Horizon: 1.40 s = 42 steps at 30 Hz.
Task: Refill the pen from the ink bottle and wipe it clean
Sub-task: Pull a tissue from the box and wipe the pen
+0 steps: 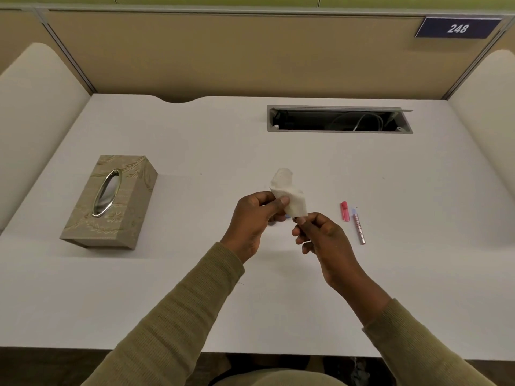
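Above the desk's middle, both hands meet around a tissue.

Left hand (252,218) pinches the white tissue (289,195) shut between thumb and fingers; right hand (320,235) is closed on something small at its lower edge, mostly hidden. Pen (359,229) and pink cap (344,211) lie just right; tissue box (111,201) sits well left; bare desk (278,307) nearer the front edge.
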Tool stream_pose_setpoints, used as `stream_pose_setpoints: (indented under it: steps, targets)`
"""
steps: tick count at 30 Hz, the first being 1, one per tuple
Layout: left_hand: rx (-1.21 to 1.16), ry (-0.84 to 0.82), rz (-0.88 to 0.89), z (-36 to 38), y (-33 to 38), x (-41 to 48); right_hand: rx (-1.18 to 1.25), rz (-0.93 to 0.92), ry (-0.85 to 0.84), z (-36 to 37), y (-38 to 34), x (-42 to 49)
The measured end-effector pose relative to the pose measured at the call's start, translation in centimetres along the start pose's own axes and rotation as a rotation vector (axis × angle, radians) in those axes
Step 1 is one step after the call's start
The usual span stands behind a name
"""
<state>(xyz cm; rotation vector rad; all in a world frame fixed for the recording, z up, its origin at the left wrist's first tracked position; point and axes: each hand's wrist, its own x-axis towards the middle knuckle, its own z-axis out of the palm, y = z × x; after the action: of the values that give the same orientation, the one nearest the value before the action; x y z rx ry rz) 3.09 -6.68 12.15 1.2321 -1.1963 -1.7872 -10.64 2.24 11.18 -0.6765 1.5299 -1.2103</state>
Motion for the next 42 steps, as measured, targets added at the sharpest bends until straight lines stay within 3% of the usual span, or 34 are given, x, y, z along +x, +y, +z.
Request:
stream_pose_setpoints:
  steps: [6, 19, 42]
  targets:
    - [-0.035, 0.094, 0.033, -0.3, 0.2, 0.3, -0.035, -0.046, -0.023, 0.3, -0.2, -0.2]
    - [-0.071, 0.042, 0.011, -1.4, 0.5, 1.2, -0.162, -0.057, -0.002, 0.1, -0.6, 0.0]
    - [0.011, 0.030, 0.047, -1.0, 1.4, 1.4, -0.143, -0.053, -0.003, -0.3, -0.8, 0.1]
